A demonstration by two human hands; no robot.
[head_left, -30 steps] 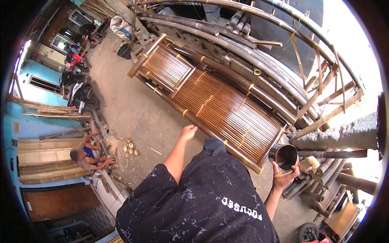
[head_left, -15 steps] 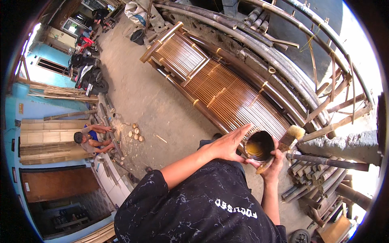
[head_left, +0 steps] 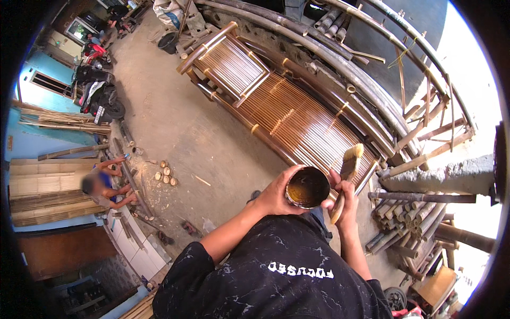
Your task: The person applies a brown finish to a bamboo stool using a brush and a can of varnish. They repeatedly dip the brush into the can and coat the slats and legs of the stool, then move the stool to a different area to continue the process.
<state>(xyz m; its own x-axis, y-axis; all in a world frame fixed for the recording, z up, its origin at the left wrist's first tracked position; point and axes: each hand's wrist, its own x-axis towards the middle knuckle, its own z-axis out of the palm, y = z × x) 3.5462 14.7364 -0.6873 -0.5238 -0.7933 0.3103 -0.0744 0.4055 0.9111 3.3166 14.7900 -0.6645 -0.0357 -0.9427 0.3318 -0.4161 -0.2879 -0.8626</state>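
My left hand [head_left: 277,192] is wrapped round the side of a round can [head_left: 314,187], dark inside, with some amber liquid at the bottom. Its mouth is tilted so that I see into it. Just right of the can, my right hand [head_left: 346,201] grips a flat paintbrush [head_left: 349,166] by its wooden handle. The pale bristles point up and away from me. Beyond both hands lies a long glossy brown bamboo bench [head_left: 289,119] with a slatted top and a raised slatted section at its far end.
Long bamboo poles [head_left: 319,45] run behind the bench. Cut bamboo pieces [head_left: 409,223] are stacked at right. A person [head_left: 106,186] sits at left handling a pole beside short bamboo pieces [head_left: 167,173]. Motorbikes [head_left: 101,98] stand far left, and a black bucket [head_left: 168,42] sits beyond the bench.
The can has moved left, and my left hand has closed round it. My right hand has come away from the can, with the brush turned more upright. The seated person's arms have shifted.
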